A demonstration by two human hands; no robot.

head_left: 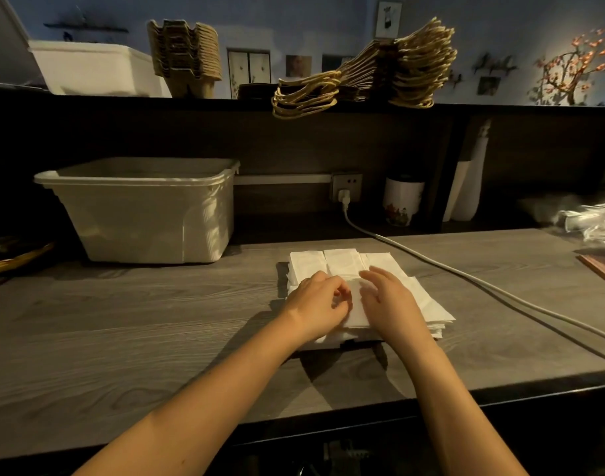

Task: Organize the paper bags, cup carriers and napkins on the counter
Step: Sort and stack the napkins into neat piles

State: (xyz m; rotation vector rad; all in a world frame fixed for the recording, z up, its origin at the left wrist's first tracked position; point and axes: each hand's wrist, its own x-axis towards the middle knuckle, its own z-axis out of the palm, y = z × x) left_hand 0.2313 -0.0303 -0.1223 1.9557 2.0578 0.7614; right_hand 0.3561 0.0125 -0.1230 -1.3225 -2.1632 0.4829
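The left hand (315,304) pinches the top napkin (355,312); just beside it the right hand (387,300) rests loose-fingered on the napkin stack (342,262).

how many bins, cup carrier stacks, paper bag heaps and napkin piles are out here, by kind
white plastic bins: 2, the counter bin and the ledge bin
cup carrier stack: 1
paper bag heap: 1, sprawling along the ledge
napkin pile: 1
total: 5
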